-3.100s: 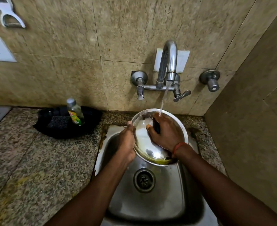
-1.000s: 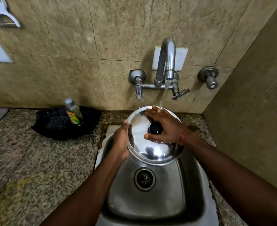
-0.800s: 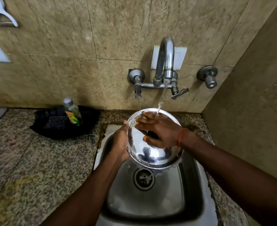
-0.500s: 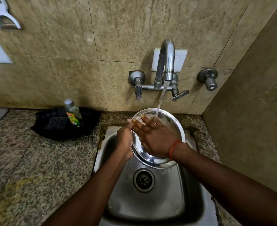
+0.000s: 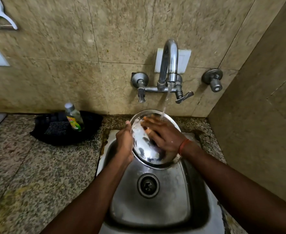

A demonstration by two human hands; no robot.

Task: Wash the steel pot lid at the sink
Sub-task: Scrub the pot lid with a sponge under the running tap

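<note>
Left hand (image 5: 124,142) pinches lid (image 5: 149,152) rim at 9 o'clock; right hand (image 5: 162,134) spread flat, rubbing lid face. Lid tilted over sink (image 5: 181,200), under tap (image 5: 170,65) stream. Step: rinsing. Next probably: turn lid, rinse other side.

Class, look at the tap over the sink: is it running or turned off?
Running. A thin stream of water falls from the tap spout onto the steel pot lid, held tilted over the sink.

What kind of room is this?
Most likely a home kitchen. A small steel sink sits in a speckled stone counter under a wall tap with water running, and a dish soap bottle stands next to a scrub pad.
</note>
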